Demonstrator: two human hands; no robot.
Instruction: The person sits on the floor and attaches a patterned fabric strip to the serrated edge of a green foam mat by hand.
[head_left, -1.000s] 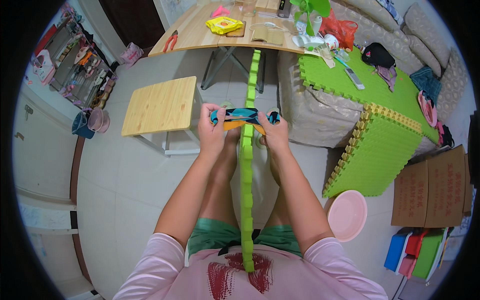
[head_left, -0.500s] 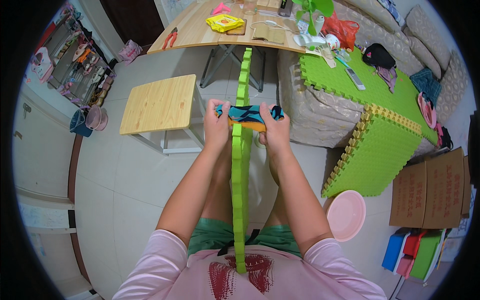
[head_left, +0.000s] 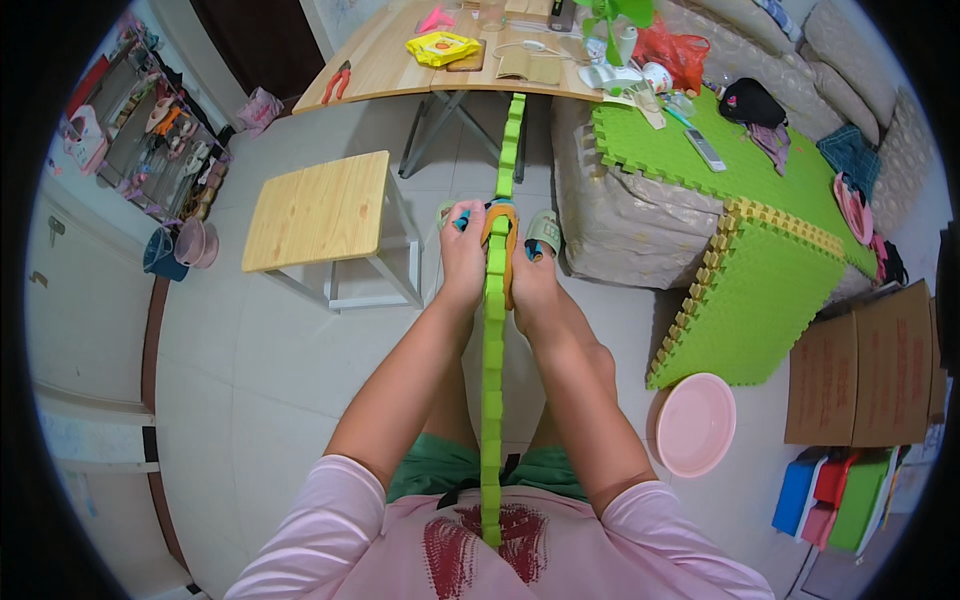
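A green foam puzzle mat (head_left: pixel 493 400) stands on edge between my legs, its toothed rim running away from my shirt toward the table. A cloth (head_left: pixel 511 240), orange on one side and blue with black on the other, is folded over the mat's edge. My left hand (head_left: pixel 463 262) is closed on the cloth at the mat's left face. On the right face, my right hand (head_left: pixel 533 285) grips the other part of it, with blue fabric poking out from both hands. Most of the cloth is hidden by my fingers.
A wooden-topped stool (head_left: pixel 318 212) stands to the left. Ahead is a table (head_left: pixel 400 70) with pliers (head_left: pixel 338 82) and a yellow wipes pack (head_left: pixel 442 48). Green mats (head_left: pixel 745 300) lean against the sofa at right, near a pink basin (head_left: pixel 696 425) and cardboard boxes (head_left: pixel 890 370).
The cloth was stretched flat across the top of the mat; now it bends down around both faces. Both hands have lowered along the mat's sides and come closer together.
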